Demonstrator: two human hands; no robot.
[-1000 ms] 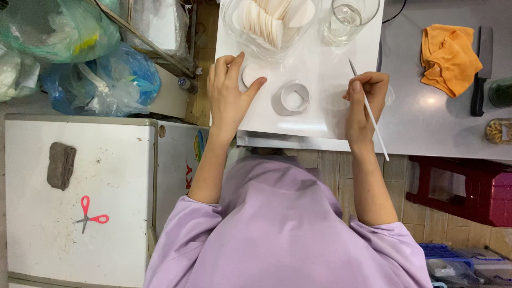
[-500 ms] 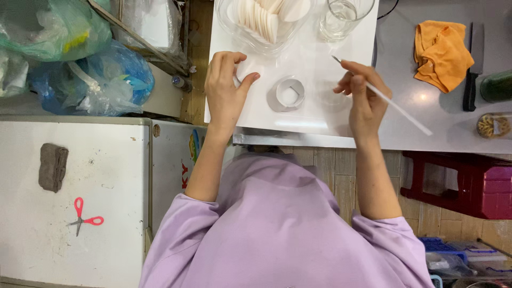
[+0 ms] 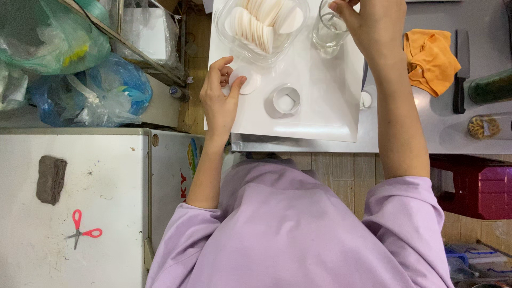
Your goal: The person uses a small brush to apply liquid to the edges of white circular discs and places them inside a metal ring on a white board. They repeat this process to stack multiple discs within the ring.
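Observation:
My left hand [image 3: 220, 101] rests on the left edge of a white board [image 3: 314, 114], fingertips pinching a round white disc [image 3: 248, 83] that lies flat there. My right hand [image 3: 374, 25] is up at the board's far side, fingers pinched over a clear glass [image 3: 326, 33]; a thin white stick shows inside the glass under the fingertips. A clear bowl [image 3: 226, 13] with several stacked white discs stands beside the glass. A white ring mould [image 3: 286, 101] sits mid-board between my hands.
On the steel counter to the right lie an orange cloth [image 3: 430, 53], a black-handled knife [image 3: 461, 64], a green bottle [image 3: 492, 87] and a small jar [image 3: 483, 127]. Plastic bags [image 3: 90, 90] are piled at the left. Red scissors [image 3: 80, 232] lie on a white appliance top; a red stool [image 3: 480, 186] stands lower right.
My right hand has lifted from the board's right side up to the glass, taking the stick with it. My left hand stays on the disc.

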